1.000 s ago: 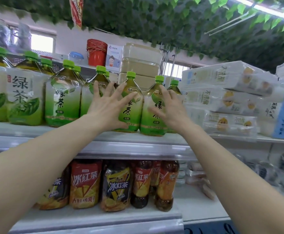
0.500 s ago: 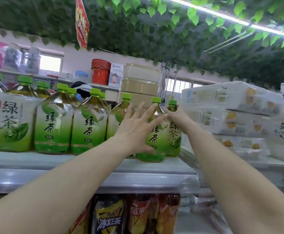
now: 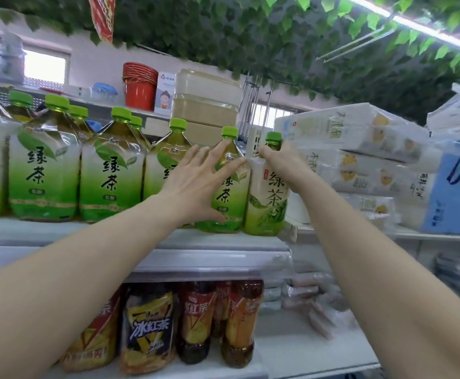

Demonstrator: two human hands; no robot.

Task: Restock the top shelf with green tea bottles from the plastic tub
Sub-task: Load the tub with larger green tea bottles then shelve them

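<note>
Several green tea bottles with green caps stand in a row on the top shelf [image 3: 152, 242]. My left hand [image 3: 198, 181] lies flat with fingers spread against the front of a green tea bottle [image 3: 230, 203] near the row's right end. My right hand [image 3: 283, 162] wraps the shoulder of the rightmost green tea bottle [image 3: 267, 203], just under its cap; its fingers are partly hidden behind the bottle. Both bottles stand upright on the shelf. The plastic tub is out of view.
Packs of tissue paper [image 3: 354, 149] are stacked right of the bottles. Below, iced tea bottles [image 3: 196, 321] fill the lower shelf. Beige boxes [image 3: 207, 105] and red buckets [image 3: 140, 86] stand behind. Fake leaves [image 3: 250, 31] hang overhead.
Both hands slid right along the row. My right hand went from the bottle's front to around the rightmost bottle's shoulder. The camera tilted up and moved closer.
</note>
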